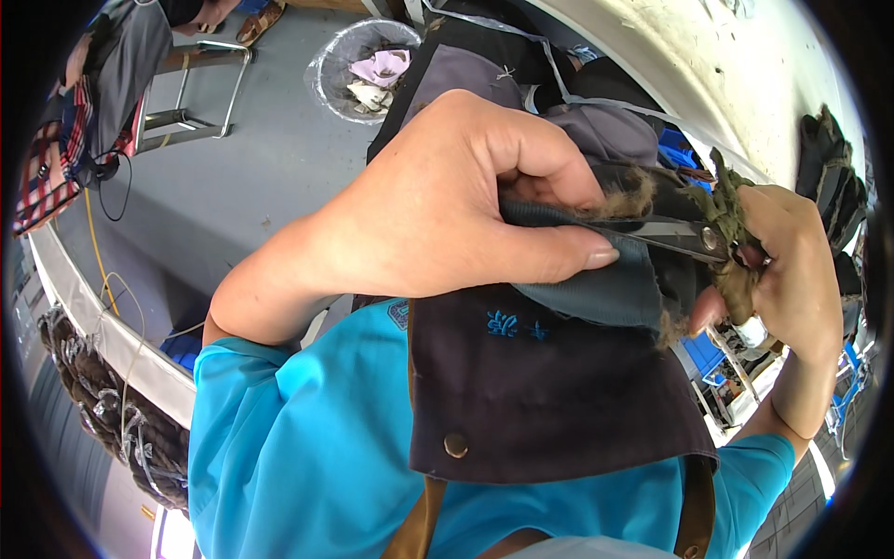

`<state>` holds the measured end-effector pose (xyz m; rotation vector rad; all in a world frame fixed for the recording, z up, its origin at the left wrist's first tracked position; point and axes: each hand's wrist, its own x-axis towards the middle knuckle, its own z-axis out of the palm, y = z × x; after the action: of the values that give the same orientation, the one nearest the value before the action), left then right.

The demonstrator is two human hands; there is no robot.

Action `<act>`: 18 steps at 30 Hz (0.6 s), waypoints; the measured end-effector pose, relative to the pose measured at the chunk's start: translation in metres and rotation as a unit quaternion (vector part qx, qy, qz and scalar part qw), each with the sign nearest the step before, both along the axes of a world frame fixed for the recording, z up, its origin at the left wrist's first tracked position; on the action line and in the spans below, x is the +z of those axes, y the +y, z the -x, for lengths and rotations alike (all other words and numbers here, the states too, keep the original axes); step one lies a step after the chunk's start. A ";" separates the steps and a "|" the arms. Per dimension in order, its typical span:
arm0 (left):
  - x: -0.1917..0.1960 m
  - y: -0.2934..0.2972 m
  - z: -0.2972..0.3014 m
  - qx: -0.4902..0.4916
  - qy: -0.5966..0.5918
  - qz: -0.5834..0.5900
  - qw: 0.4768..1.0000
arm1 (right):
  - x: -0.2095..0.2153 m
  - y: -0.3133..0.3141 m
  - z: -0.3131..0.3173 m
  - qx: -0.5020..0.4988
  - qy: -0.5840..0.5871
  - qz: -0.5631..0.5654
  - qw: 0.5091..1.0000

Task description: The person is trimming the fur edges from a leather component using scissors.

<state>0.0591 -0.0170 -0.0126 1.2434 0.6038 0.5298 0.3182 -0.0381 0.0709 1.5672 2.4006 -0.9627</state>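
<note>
My left hand (447, 205) is raised close to the camera and pinches a fold of dark grey fabric (605, 291) with a brown furry edge between thumb and fingers. My right hand (792, 270) holds a pair of scissors (675, 235) whose handles are wrapped in olive cord; the metal blades point left and lie against the pinched fabric, right beside my left thumb. Below the hands hangs my dark navy apron (549, 401) with blue embroidery and a brass snap, worn over a turquoise shirt (298, 447).
A bin lined with clear plastic (328, 73) holds fabric scraps on the grey floor. A metal stool frame (191, 93) and a person in plaid (56, 158) are at far left. Dark garments (521, 65) are piled by a white surface (689, 56).
</note>
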 end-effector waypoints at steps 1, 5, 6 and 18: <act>0.000 -0.001 -0.001 0.010 -0.002 -0.007 1.000 | -0.001 0.000 0.001 -0.002 0.016 -0.004 1.000; 0.004 0.001 -0.002 -0.005 0.019 0.005 1.000 | -0.001 0.002 0.007 0.017 0.026 -0.009 0.999; 0.003 0.000 -0.002 -0.001 0.015 -0.016 1.000 | 0.001 0.004 0.010 0.023 0.016 -0.005 1.000; 0.001 -0.003 -0.001 0.023 0.016 -0.052 0.998 | 0.003 0.001 0.015 0.013 0.006 -0.021 1.000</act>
<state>0.0604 -0.0202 -0.0116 1.3413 0.6385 0.5864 0.3035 -0.0370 0.0739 1.5429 2.4586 -0.9247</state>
